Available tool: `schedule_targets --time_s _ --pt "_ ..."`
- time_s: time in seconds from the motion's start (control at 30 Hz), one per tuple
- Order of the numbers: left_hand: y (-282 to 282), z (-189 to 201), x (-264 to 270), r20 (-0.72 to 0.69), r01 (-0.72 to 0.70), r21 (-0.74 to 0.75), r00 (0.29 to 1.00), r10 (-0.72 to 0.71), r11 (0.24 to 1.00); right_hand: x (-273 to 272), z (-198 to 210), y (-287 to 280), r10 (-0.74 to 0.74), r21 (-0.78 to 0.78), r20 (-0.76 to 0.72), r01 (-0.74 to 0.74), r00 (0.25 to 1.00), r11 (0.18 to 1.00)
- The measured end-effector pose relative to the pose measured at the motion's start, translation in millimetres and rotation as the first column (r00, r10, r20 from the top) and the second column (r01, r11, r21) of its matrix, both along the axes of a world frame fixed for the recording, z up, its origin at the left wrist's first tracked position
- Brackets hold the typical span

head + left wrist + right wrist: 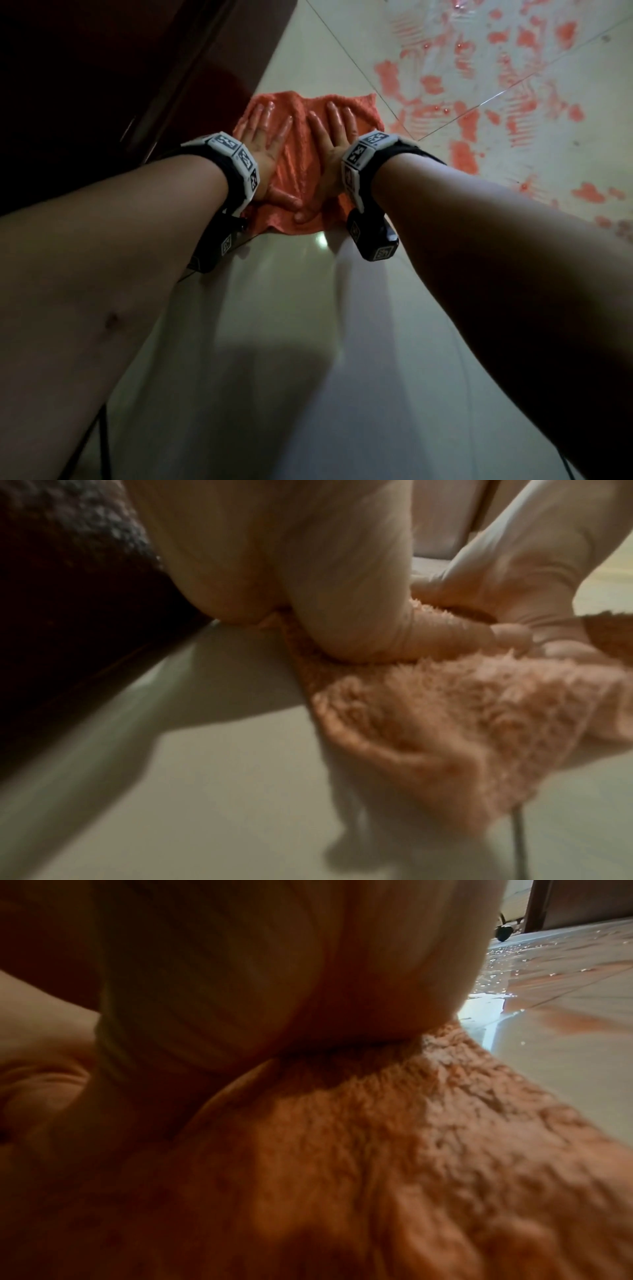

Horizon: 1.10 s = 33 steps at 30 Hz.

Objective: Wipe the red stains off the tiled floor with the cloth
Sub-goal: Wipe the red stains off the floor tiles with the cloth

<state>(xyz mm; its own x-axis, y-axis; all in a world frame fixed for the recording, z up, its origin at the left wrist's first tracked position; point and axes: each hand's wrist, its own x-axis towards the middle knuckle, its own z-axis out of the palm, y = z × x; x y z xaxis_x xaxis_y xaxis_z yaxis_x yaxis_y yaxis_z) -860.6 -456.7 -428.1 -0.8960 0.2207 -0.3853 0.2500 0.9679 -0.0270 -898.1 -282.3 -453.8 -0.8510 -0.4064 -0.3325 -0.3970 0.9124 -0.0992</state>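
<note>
An orange-red fluffy cloth (298,164) lies flat on the pale tiled floor (274,325) in the head view. Both my hands press on it side by side with straight, spread fingers. My left hand (263,133) covers its left half, my right hand (330,133) its right half, and the two thumbs meet near the cloth's near edge. Red stains (507,96) smear the tiles to the right and beyond the cloth. In the left wrist view my palm (342,601) bears down on the cloth (462,710). The right wrist view shows my palm (274,974) on the cloth (411,1150) and wet red smears (575,1020).
A dark wooden door or cabinet (120,85) runs along the left, close to the cloth's left edge. Tile grout lines (479,106) cross the stained area. The floor nearer to me is unstained and shadowed by my arms. A dark cable (102,438) lies at lower left.
</note>
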Motion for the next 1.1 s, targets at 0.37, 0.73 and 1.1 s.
schedule_targets --time_s 0.37,0.73,1.1 --pt "59.9 -4.3 34.9 0.020 -0.048 0.010 0.999 0.048 0.999 58.6 24.9 60.0 -0.124 0.052 0.147 0.117 0.981 0.992" --pt "225.2 4.1 71.2 0.135 0.199 0.063 0.969 -0.206 0.978 143.8 51.1 215.5 -0.396 0.170 0.234 0.363 0.888 0.916" --pt "271.7 10.7 21.1 0.094 0.168 0.078 0.980 -0.175 0.983 74.8 62.5 255.2 -0.401 0.256 0.265 0.337 0.877 0.906"
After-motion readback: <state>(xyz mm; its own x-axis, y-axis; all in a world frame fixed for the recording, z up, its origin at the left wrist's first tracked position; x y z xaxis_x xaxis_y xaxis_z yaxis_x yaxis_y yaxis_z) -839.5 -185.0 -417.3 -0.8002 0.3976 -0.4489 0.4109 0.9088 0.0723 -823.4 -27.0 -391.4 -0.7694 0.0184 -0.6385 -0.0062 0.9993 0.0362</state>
